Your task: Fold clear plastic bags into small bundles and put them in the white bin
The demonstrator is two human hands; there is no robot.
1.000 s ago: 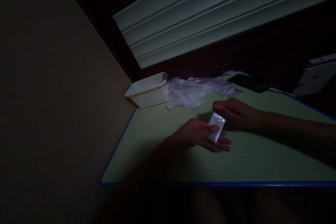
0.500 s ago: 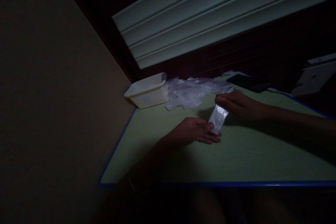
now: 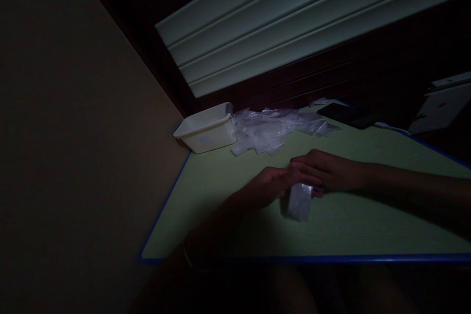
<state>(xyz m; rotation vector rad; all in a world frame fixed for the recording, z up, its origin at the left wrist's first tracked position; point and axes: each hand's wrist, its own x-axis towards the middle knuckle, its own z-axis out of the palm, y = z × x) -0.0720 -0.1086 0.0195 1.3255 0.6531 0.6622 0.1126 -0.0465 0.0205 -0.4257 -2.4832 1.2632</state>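
A small clear plastic bag (image 3: pixel 300 202) hangs toward me from between my two hands, over the front half of the green table (image 3: pixel 353 228). My left hand (image 3: pixel 270 185) has its thumb and fingers closed at the bag's upper edge. From the right, my right hand (image 3: pixel 329 170) meets it, its fingers folded over the same edge and overlapping the left fingertips. What the bag holds, if anything, is too dim to make out. Farther back lies a pile of similar clear bags (image 3: pixel 263 130).
A cream plastic bin (image 3: pixel 211 138) stands at the back left, against the wall (image 3: pixel 91 122). To the right of the pile lies a dark flat object (image 3: pixel 348 115). A white box (image 3: pixel 443 108) is at the far right. Blue edging (image 3: pixel 331 258) borders the table's front.
My right hand has come down and left to meet my left hand. The bag has moved lower and nearer to me, and now hangs below the fingers.
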